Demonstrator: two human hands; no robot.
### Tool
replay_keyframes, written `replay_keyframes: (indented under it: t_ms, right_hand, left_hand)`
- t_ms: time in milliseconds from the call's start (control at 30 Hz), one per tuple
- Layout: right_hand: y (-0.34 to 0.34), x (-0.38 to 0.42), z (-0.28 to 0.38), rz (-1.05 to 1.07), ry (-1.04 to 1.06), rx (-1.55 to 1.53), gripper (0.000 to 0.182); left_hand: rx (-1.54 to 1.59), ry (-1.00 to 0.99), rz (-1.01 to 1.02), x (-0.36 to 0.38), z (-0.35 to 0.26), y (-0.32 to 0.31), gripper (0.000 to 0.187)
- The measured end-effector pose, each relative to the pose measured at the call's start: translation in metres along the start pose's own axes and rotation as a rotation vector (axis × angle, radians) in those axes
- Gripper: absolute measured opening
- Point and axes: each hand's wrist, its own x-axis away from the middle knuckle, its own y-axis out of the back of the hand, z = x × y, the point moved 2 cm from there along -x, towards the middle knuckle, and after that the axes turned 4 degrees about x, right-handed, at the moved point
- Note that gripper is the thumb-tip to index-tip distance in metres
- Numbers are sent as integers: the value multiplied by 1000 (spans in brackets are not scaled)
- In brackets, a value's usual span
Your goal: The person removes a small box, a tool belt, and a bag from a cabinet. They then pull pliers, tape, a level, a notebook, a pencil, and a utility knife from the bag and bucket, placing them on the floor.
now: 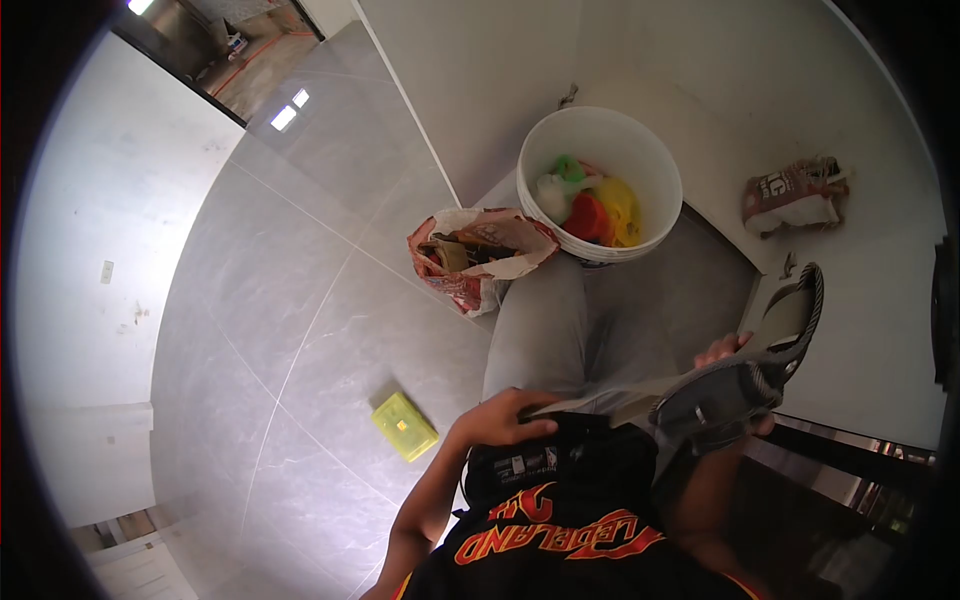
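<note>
My left hand is at my waist, its fingers closed on the end of a pale, blurred strip. The strip runs right toward a dark grey item with braided edging and a curved band standing up at its right. My right hand grips this item from behind; some fingertips show above it and others below, while the palm is hidden. Just above my lap, between my legs and the wall, stands a white bucket with red, yellow and green things inside. An open red and white bag leans beside my knee.
A yellow case lies on the grey tiled floor at my left. A crumpled red and white bag is at the right, past the bucket. White panels rise ahead and to the right. A doorway opens at the upper left.
</note>
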Motion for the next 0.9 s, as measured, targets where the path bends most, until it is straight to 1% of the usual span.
replay_keyframes:
  t_ms: [33, 67, 100, 133, 167, 200, 233, 300, 333, 367, 433, 467, 500, 567, 600, 633, 667, 700, 733, 767, 800, 833, 900]
  right_hand:
    - [2, 3, 1, 0, -3, 0, 102]
    - [3, 7, 3, -97, -34, 0, 108]
    - [4, 11, 4, -192, -65, 1, 114]
    - [25, 22, -1, -222, -16, 13, 119]
    - [27, 28, -2, -220, -21, 12, 119]
    - [30, 34, -2, -314, -10, -19, 118]
    - [33, 38, -2, -408, 4, -51, 118]
    - [33, 37, -4, -405, 8, -36, 115]
    - [32, 37, -3, -406, 17, -17, 112]
    - [36, 39, -9, -415, 31, -5, 112]
    - [34, 41, -29, -82, -76, -234, 104]
    - [18, 34, -33, -88, -129, -258, 99]
    - [5, 30, -34, -97, -180, -280, 93]
    - [38, 66, -62, -163, -366, -279, 90]
    - [27, 65, -63, -190, -398, -251, 88]
    - [13, 61, -70, -213, -434, -228, 86]
    - [10, 62, -78, -165, -493, -229, 85]
    - [13, 64, -87, -114, -556, -235, 84]
    - [17, 66, -90, -111, -558, -233, 84]
    - [20, 68, -94, -110, -546, -327, 84]
    - [22, 68, -97, -107, -535, -422, 84]
    - [23, 69, -97, -104, -540, -428, 84]
    - [29, 72, -93, -86, -560, -406, 85]
  left_hand:
    - [48, -14, -138, 4, 4, 4, 38]
    - [33, -69, -231, 6, 4, 9, 33]
    - [36, -69, -234, 9, 4, 12, 33]
    - [-100, -68, -331, 13, 4, 19, 33]
    - [-235, -65, -427, 17, 2, 25, 32]
    - [-368, -55, -452, 20, -2, 30, 30]
    - [-366, -53, -453, 21, -5, 28, 30]
    - [174, -6, -637, 22, -6, 29, 32]
    - [375, -18, -662, 21, -10, 29, 39]
    - [375, -26, -643, 17, -13, 27, 39]
    - [838, -251, -739, 4, -17, 23, 53]
    - [862, -351, -695, -5, -28, 18, 68]
    - [871, -358, -661, -14, -32, 12, 68]
    - [1019, -365, -630, -32, -38, -3, 83]
    - [905, -311, -570, -39, -56, -12, 91]
    - [911, -320, -551, -56, -37, -14, 91]
    - [514, -285, -428, -81, -1, -15, 92]
    - [117, -242, -309, -94, -4, -15, 93]
    - [118, -244, -313, -88, -5, -22, 93]
    - [99, -270, -366, -69, -47, -28, 93]
    - [79, -295, -422, -60, -71, -32, 93]
    - [77, -289, -428, -65, -66, -35, 93]
    - [186, -316, -434, -78, -59, -38, 90]
